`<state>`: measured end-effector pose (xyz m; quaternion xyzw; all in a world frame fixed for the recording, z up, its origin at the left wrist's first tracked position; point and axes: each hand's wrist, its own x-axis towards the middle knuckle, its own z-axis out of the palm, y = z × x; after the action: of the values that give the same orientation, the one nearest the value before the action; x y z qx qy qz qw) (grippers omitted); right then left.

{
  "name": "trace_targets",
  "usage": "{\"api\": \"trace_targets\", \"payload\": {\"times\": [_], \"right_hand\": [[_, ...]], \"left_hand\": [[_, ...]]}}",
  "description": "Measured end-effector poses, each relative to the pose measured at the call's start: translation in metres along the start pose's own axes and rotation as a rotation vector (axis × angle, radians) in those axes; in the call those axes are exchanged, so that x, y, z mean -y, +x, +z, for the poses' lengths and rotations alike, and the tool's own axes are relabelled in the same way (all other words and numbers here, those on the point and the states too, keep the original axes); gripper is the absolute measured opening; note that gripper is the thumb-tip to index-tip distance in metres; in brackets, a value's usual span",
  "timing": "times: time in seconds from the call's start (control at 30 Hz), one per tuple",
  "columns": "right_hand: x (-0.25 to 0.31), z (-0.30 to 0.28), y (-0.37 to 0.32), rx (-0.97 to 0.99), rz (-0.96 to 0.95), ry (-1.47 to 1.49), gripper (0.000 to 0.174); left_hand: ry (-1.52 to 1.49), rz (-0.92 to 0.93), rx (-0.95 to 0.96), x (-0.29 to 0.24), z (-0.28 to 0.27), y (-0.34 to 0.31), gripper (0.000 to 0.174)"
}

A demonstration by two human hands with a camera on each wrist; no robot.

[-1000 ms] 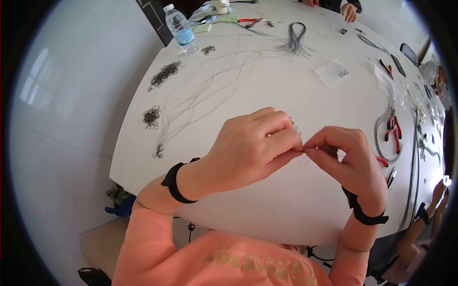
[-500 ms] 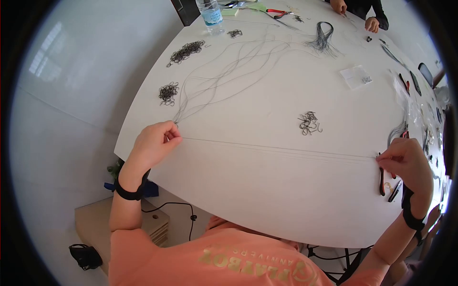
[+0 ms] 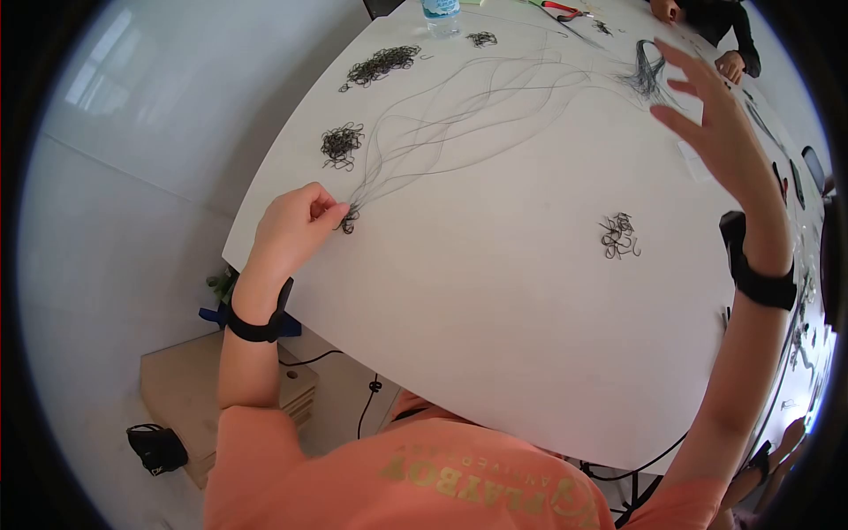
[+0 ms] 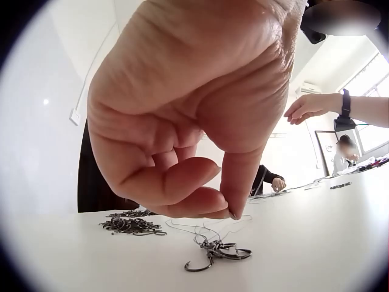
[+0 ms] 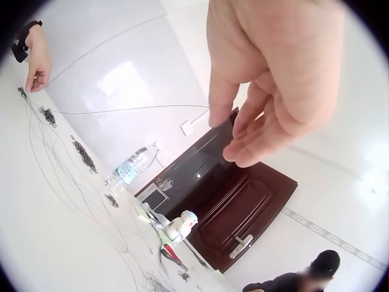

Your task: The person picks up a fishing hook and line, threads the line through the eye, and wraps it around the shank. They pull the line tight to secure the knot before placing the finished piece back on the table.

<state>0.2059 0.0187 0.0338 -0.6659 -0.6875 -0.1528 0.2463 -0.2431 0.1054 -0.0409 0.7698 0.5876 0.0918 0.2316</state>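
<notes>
My left hand (image 3: 299, 221) is low over the table's left side, thumb and forefinger pinched together on thin fishing line. Right beneath its fingertips lies a small bunch of dark fish hooks (image 4: 219, 250) tied to fishing lines (image 3: 442, 126), which spread loosely away across the table. Raised at the right, my right hand (image 3: 720, 119) has its fingers spread and its thumb apart. In the right wrist view, a single strand of fishing line (image 5: 130, 109) arcs toward that hand's thumb.
Piles of loose fish hooks (image 3: 342, 146) lie at the left, with a longer heap (image 3: 380, 66) beyond. Another small pile (image 3: 620, 237) sits at the right. A water bottle (image 3: 441, 18), red-handled pliers (image 3: 562, 11) and a looped line bundle (image 3: 647, 71) are at the back. Another person's hand (image 3: 730, 66) rests across the table.
My hands were together at the centre, then apart with line stretched between them. Now the right hand has risen away with its fingers spread, while the left stays by the tied hooks.
</notes>
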Motion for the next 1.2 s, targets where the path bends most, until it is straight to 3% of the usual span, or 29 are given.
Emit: {"api": "trace_targets", "payload": {"times": [0.03,0.1,0.2,0.27,0.4,0.5,0.57,0.6,0.63,0.7,0.73,0.83,1.0,1.2], "right_hand": [[0.015,-0.003,-0.013,0.102,0.062,0.067,0.043],[0.034,-0.018,-0.033,0.357,0.158,0.098,0.041],[0.031,-0.029,-0.068,0.506,0.163,0.237,0.037],[0.034,-0.046,-0.087,0.622,0.187,0.274,0.036],[0.022,-0.086,-0.121,0.549,0.385,0.199,0.041],[-0.016,-0.116,-0.145,0.370,0.530,0.104,0.036],[-0.023,-0.140,-0.145,0.285,0.740,0.086,0.029],[-0.046,-0.144,-0.159,0.191,0.621,0.037,0.029],[-0.062,-0.147,-0.167,0.143,0.620,0.033,0.027],[-0.083,-0.146,-0.181,0.089,0.753,0.117,0.025],[-0.099,-0.143,-0.190,0.143,0.860,0.065,0.024],[-0.124,-0.134,-0.200,0.274,0.955,-0.031,0.017],[-0.148,-0.117,-0.215,0.366,1.112,-0.046,0.012],[-0.147,-0.086,-0.208,0.511,1.206,-0.109,0.018]], "left_hand": [[0.001,-0.027,-0.046,-0.001,-0.005,-0.003,0.016],[0.004,-0.059,-0.084,0.004,-0.008,-0.005,0.018],[0.046,0.013,-0.084,0.013,-0.007,0.000,0.019],[-0.089,-0.028,0.038,0.012,-0.003,0.001,0.018],[-0.057,0.020,0.020,-0.007,-0.004,-0.002,0.018],[0.022,0.212,-0.021,-0.034,-0.008,-0.006,0.016],[-0.031,0.192,0.075,-0.083,-0.011,-0.017,0.015],[-0.020,0.271,0.127,-0.104,-0.010,-0.024,0.016],[-0.004,0.346,0.170,-0.123,-0.009,-0.028,0.016],[-0.023,0.506,0.290,-0.156,-0.004,-0.030,0.017],[-0.028,0.615,0.390,-0.169,-0.001,-0.033,0.018],[-0.037,0.795,0.451,-0.212,0.010,-0.035,0.018],[-0.111,0.868,0.530,-0.258,0.038,-0.033,0.020],[-0.020,0.873,0.578,-0.265,0.061,-0.020,0.022]]}}
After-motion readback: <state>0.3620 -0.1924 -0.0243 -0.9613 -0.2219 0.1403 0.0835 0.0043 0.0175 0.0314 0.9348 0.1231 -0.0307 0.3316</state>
